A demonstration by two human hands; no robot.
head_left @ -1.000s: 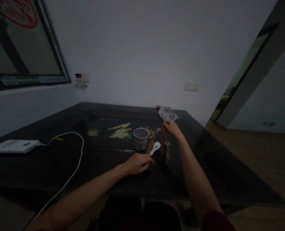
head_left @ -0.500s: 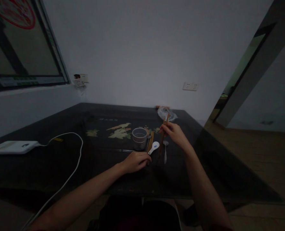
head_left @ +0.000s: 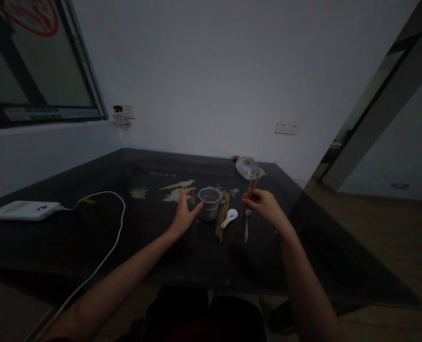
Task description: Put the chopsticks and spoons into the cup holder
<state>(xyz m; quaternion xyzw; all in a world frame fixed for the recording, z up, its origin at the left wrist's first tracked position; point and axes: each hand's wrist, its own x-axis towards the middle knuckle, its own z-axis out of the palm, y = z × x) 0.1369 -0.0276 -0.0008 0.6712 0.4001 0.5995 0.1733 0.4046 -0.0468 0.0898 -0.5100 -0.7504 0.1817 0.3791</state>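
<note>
My left hand (head_left: 186, 213) is beside the clear plastic cup (head_left: 209, 204), thumb and fingers spread apart at its left side. Whether the thumb touches the cup I cannot tell. In my right hand (head_left: 263, 202) is a pair of wooden chopsticks (head_left: 251, 190), gripped near the upper part and slanting down toward the table. Between cup and right hand lie more chopsticks (head_left: 225, 216), a slim metal utensil (head_left: 218, 221) along their left side, and a white spoon (head_left: 230, 217) with a blue mark. A metal spoon (head_left: 246, 228) rests just below my right hand.
Against the wall at the back lies a crumpled clear plastic bag (head_left: 247, 168). On the left sits a white power bank (head_left: 23, 210) with a white cable (head_left: 121, 223) curving over the dark table (head_left: 143, 256). The wall has sockets (head_left: 285, 128).
My left hand has let go of the chopsticks lying on the table and moved up and left to the cup, opening out. My right hand still holds its chopsticks, slightly lower.
</note>
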